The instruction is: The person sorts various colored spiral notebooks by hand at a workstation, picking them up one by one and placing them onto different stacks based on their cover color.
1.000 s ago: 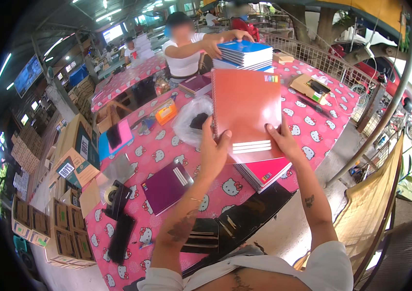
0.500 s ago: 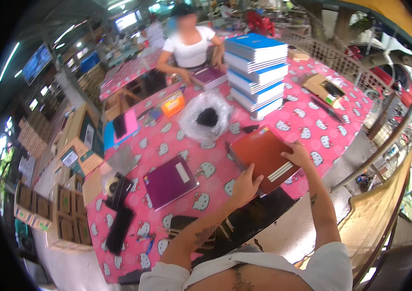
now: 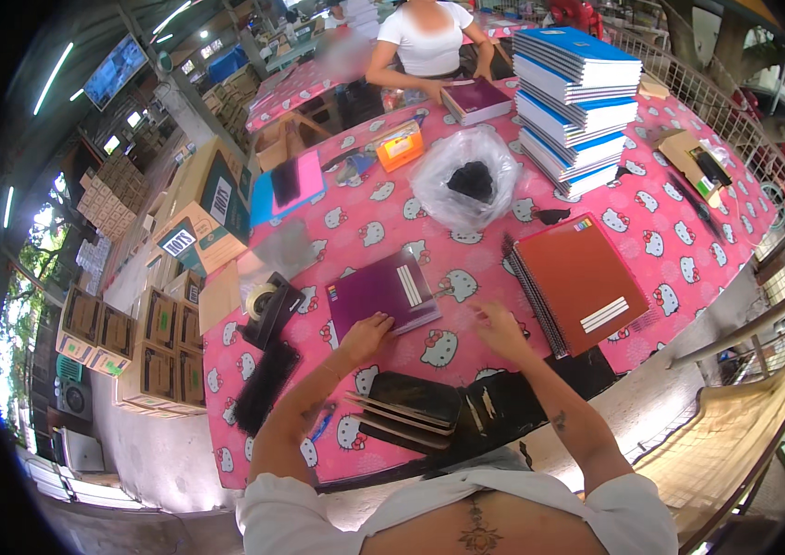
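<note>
My left hand (image 3: 367, 339) lies at the near edge of a purple notebook (image 3: 378, 291), fingers resting on its cover; whether the thumb is under it is hidden. My right hand (image 3: 503, 333) is over the pink tablecloth, between that notebook and a stack of spiral notebooks with a reddish-brown cover (image 3: 577, 282) on top. It holds nothing, and its loosely bent fingers point toward the purple notebook. Closest to me, a black case-like item (image 3: 406, 405) with light-brown edges lies by the table edge.
A tall stack of blue spiral notebooks (image 3: 577, 102) rises at the far right. Before it sits a clear plastic bag (image 3: 434, 176) with something black inside. A tape dispenser (image 3: 267, 310) and cartons (image 3: 203, 217) are to the left. Across the table, a person handles another purple notebook (image 3: 475, 100).
Both hands have left the reddish-brown notebook and moved left; my left hand now touches the purple notebook. The view has swung left and down.
</note>
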Tool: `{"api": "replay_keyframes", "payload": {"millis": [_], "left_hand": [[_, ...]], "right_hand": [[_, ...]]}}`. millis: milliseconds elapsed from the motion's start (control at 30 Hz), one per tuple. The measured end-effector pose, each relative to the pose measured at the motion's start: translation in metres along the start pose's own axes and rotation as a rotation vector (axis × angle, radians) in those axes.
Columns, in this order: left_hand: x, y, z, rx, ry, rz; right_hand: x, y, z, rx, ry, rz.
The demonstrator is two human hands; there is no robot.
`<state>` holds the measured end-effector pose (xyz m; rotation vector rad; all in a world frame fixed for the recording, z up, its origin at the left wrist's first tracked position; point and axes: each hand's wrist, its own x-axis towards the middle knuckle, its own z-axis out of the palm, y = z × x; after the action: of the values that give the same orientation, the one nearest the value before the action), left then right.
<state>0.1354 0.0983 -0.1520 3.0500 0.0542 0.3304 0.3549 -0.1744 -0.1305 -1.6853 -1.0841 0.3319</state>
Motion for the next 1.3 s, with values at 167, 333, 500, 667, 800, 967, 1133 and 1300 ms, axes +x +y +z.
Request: {"api": "replay_keyframes", "payload": {"millis": [167,333,500,667,800,967,1133,1300], "left_hand": [[0.012,-0.003,-0.013,-0.325,-0.020,-0.154],[0.001,-0.004,-0.006,-0.309,0.044,-0.191],[0.003,-0.002,-0.004,-0.317,0.071,-0.194],[0.000,-0.001,0.002,-0.264,0.187,-0.163],[0.004,0.003,-0.004,-0.312,0.141,-0.201],[-0.024,-0.006,-0.008,-0.301,0.194,-0.276],[-0.002,0.009,-0.017,-0.203,0.218,-0.205],[0.041,0.019,-0.162,-0.174,0.080,-0.081]], "right_hand": [[0.010,0.036,0.063,-0.187,-0.180,0.222],[0.015,0.025,0.098,-0.389,-0.028,0.311],[0.015,0.023,0.105,-0.474,0.017,0.395],[0.014,0.009,0.110,-0.590,0.047,0.410],[0.020,0.009,0.113,-0.582,0.107,0.427],[0.041,-0.021,0.133,-0.718,-0.015,0.199],[0.070,-0.004,0.112,0.515,0.088,0.550],[0.051,-0.046,0.070,0.238,0.315,0.246]]}}
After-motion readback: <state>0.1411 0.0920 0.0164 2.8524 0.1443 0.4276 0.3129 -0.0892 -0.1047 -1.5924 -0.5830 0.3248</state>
